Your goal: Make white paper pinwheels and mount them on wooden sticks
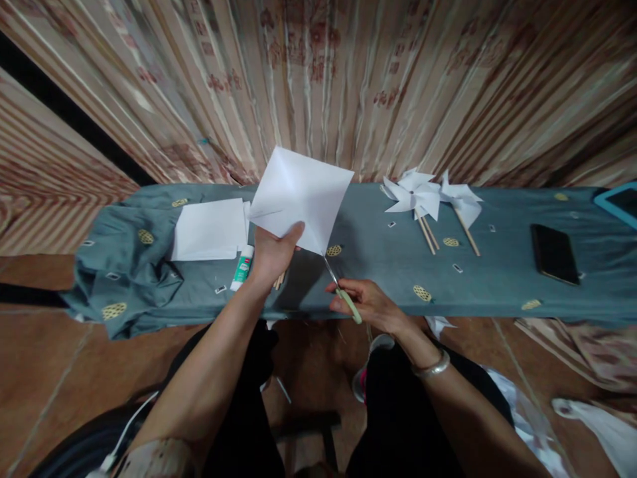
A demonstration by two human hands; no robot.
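Observation:
My left hand [277,251] pinches a square sheet of white paper [303,186] near its lower edge, thumb on top. The sheet is held up above the cloth, with crease lines and a thin slit-like line at its left corner. In my right hand [371,302] is a pair of scissors [351,307] with pale green handles. Their blades reach up to the lower corner of the paper; whether they cut into it I cannot tell. Under my left hand lie some wooden sticks [279,280], mostly hidden. A green and white glue stick [242,267] lies beside my left wrist.
A stack of white paper [212,229] lies left on the grey-green cloth [398,265]. Several paper pinwheels [414,192] on wooden sticks lie at the back right. Further right are a black phone [554,253] and a blue-edged tablet [622,202]. A patterned curtain [318,79] hangs behind.

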